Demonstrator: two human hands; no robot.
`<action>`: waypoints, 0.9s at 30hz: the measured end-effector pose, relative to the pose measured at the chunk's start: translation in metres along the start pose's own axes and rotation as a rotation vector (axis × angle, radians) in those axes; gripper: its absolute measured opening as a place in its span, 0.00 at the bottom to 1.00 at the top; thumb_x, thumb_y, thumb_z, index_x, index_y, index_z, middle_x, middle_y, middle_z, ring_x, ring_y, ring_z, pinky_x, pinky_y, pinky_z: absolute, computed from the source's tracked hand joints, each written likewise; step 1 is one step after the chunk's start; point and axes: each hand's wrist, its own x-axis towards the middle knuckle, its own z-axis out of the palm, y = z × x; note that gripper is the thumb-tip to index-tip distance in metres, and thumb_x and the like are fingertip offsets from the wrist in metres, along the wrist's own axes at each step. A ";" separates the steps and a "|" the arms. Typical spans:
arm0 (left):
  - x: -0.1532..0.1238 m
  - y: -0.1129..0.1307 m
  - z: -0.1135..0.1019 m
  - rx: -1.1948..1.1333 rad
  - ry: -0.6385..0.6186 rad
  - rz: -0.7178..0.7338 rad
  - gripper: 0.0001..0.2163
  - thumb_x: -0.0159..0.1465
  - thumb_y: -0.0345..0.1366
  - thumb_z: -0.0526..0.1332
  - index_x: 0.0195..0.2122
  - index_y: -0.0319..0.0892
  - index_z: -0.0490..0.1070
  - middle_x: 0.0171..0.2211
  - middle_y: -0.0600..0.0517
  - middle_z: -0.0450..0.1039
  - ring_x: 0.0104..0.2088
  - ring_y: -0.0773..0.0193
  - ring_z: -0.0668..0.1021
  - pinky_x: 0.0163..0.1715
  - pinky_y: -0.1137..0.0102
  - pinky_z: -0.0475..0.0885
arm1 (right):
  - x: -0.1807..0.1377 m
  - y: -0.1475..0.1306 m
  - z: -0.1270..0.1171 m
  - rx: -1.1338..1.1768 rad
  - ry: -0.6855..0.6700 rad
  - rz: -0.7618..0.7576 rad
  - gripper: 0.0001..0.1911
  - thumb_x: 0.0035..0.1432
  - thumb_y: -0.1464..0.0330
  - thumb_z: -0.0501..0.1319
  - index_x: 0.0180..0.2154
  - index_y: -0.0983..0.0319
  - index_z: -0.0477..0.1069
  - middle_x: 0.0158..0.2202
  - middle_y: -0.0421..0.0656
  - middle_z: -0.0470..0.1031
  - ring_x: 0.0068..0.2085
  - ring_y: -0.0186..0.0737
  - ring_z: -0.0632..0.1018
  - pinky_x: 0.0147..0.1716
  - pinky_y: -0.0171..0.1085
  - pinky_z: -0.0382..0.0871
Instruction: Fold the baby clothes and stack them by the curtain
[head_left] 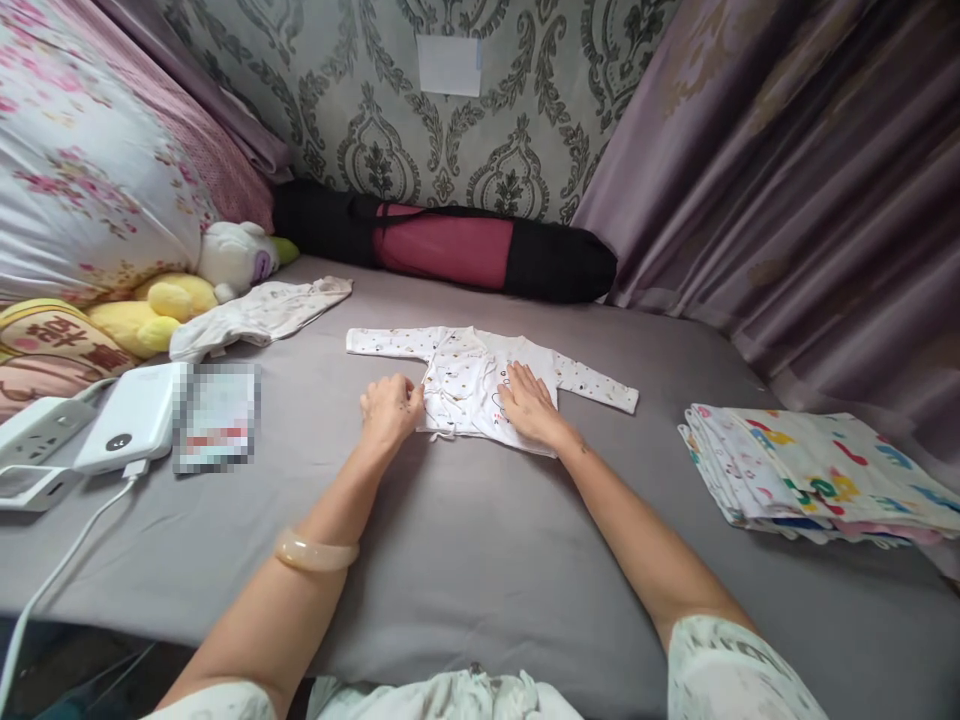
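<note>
A small white baby shirt (461,375) with a speckled print lies spread out on the grey sheet, both sleeves stretched to the sides. My right hand (529,405) rests flat on its right front panel, fingers extended over a printed drawing. At the shirt's left edge, my left hand (391,408) has its fingers curled and pressed together against the side seam. Whether cloth is pinched in those fingers is hidden. Thin ties show near the shirt's lower left hem.
Folded printed cloths (825,475) are stacked at the right. A crumpled white garment (259,315) lies back left, beside plush toys (169,305). A white power bank (135,420), cable and power strip (37,440) sit at the left. A long black-and-red bag (442,245) lies along the wall.
</note>
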 end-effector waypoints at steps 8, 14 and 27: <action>-0.011 0.001 -0.024 0.066 -0.234 -0.006 0.17 0.62 0.51 0.57 0.30 0.43 0.75 0.36 0.45 0.79 0.45 0.49 0.76 0.41 0.65 0.66 | -0.036 -0.016 0.021 -0.113 0.019 -0.101 0.33 0.71 0.55 0.38 0.71 0.64 0.46 0.73 0.50 0.39 0.72 0.49 0.42 0.68 0.52 0.33; -0.014 0.005 -0.033 -0.028 -0.308 -0.001 0.12 0.58 0.47 0.61 0.28 0.43 0.73 0.30 0.50 0.78 0.38 0.56 0.77 0.37 0.68 0.64 | -0.036 -0.016 0.025 -0.164 0.033 -0.089 0.32 0.71 0.55 0.40 0.71 0.59 0.47 0.73 0.50 0.40 0.72 0.53 0.44 0.68 0.54 0.34; -0.004 -0.012 -0.027 -0.129 -0.298 -0.030 0.12 0.57 0.47 0.61 0.29 0.43 0.71 0.22 0.53 0.73 0.32 0.58 0.75 0.35 0.67 0.64 | -0.036 -0.018 0.025 -0.210 0.029 -0.077 0.31 0.71 0.55 0.39 0.71 0.58 0.46 0.73 0.50 0.42 0.72 0.52 0.45 0.67 0.53 0.36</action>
